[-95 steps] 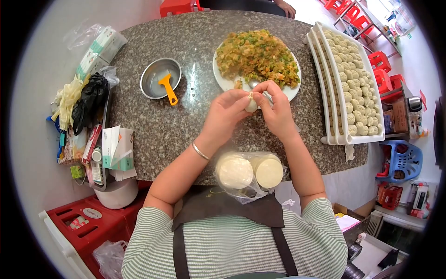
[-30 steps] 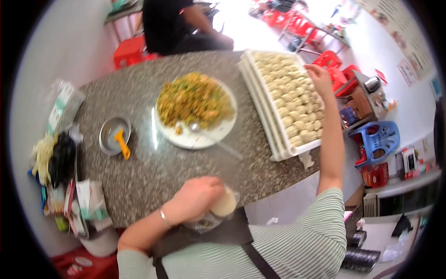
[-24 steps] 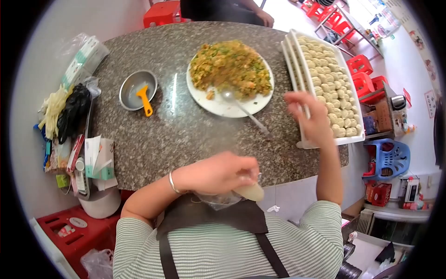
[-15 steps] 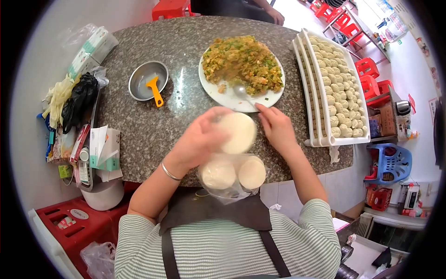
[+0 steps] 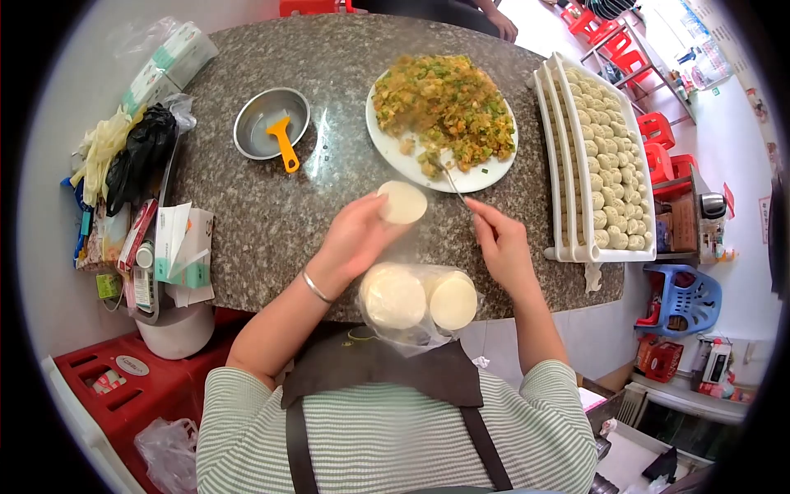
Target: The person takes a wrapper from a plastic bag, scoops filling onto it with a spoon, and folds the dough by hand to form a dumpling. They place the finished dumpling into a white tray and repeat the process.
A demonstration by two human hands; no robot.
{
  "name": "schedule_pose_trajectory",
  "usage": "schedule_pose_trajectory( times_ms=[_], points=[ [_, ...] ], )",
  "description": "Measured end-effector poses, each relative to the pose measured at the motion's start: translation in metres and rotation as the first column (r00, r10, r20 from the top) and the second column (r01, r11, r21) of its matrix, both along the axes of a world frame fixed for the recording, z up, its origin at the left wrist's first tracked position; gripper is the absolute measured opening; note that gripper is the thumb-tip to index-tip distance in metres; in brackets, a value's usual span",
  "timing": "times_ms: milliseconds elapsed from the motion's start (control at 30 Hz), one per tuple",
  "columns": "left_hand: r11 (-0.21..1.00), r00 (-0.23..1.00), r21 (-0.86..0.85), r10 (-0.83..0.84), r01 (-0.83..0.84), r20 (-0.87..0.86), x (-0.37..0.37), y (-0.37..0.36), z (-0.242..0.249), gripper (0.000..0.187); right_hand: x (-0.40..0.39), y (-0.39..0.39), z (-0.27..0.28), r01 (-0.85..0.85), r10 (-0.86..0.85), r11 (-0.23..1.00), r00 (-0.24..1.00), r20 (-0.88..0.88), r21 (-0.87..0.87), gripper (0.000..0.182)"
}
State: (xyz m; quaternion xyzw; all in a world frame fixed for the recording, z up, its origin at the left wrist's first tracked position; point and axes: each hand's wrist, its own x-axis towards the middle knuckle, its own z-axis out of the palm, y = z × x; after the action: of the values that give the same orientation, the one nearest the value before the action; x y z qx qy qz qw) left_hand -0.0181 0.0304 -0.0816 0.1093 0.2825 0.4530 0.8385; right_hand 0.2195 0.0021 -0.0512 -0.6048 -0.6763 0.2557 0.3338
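Note:
My left hand (image 5: 355,233) holds a round, pale dumpling wrapper (image 5: 402,202) near the front rim of the plate. In my right hand (image 5: 499,241) is the handle of a metal spoon (image 5: 453,184), its bowl end at the chopped filling. That filling (image 5: 444,103), orange and green, is heaped on a white plate (image 5: 380,146). Close to me, two stacks of wrappers (image 5: 394,297) sit in a clear plastic bag (image 5: 405,342) at the table's near edge, between my forearms.
Stacked white trays (image 5: 588,156) of formed dumplings (image 5: 613,165) stand on the right. A metal bowl (image 5: 247,132) with an orange-handled scraper (image 5: 285,146) is at left. Boxes and bags (image 5: 144,160) crowd the left edge. Another person's hand (image 5: 503,25) shows at the far side.
My left hand has lifted the wrapper away from the bagged stacks, toward the plate. The spoon in my right hand has shifted, and some filling now lies at its bowl.

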Motion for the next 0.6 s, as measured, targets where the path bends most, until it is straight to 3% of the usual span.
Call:
schedule_pose_trajectory(
  times_ms=[67, 167, 267, 333, 433, 500, 600],
  points=[
    [1.000, 0.992, 0.014, -0.025, 0.023, 0.126, 0.009, 0.006, -0.001, 0.042, 0.000, 0.008, -0.001, -0.012, 0.012, 1.000, 0.999, -0.029, 0.010, 0.027],
    [0.998, 0.983, 0.028, -0.058, 0.054, 0.174, 0.015, 0.011, 0.003, 0.043, 0.001, 0.025, -0.003, 0.008, -0.017, 0.996, 0.995, 0.100, 0.091, 0.027],
    [0.998, 0.978, 0.050, -0.046, 0.036, 0.203, 0.017, 0.012, 0.016, 0.043, -0.006, 0.007, 0.008, -0.050, 0.052, 0.998, 0.996, 0.067, -0.033, 0.027],
    [0.997, 0.977, 0.077, -0.042, 0.026, 0.211, 0.018, 0.015, 0.024, 0.044, -0.013, -0.006, 0.016, -0.047, 0.051, 0.990, 0.998, 0.027, -0.134, 0.028],
    [0.995, 0.980, 0.103, -0.014, -0.007, 0.199, 0.019, 0.014, 0.025, 0.044, -0.016, -0.019, 0.016, -0.093, 0.097, 0.993, 0.994, 0.042, -0.075, 0.028],
    [0.995, 0.984, 0.100, 0.011, -0.029, 0.177, 0.018, 0.013, 0.025, 0.043, -0.013, -0.021, 0.023, -0.076, 0.079, 0.987, 0.997, 0.016, -0.144, 0.028],
    [0.996, 0.996, 0.083, 0.008, -0.015, 0.084, 0.012, 0.012, 0.024, 0.043, -0.004, -0.015, 0.016, 0.045, -0.050, 0.988, 0.998, -0.032, -0.150, 0.029]
  ],
)
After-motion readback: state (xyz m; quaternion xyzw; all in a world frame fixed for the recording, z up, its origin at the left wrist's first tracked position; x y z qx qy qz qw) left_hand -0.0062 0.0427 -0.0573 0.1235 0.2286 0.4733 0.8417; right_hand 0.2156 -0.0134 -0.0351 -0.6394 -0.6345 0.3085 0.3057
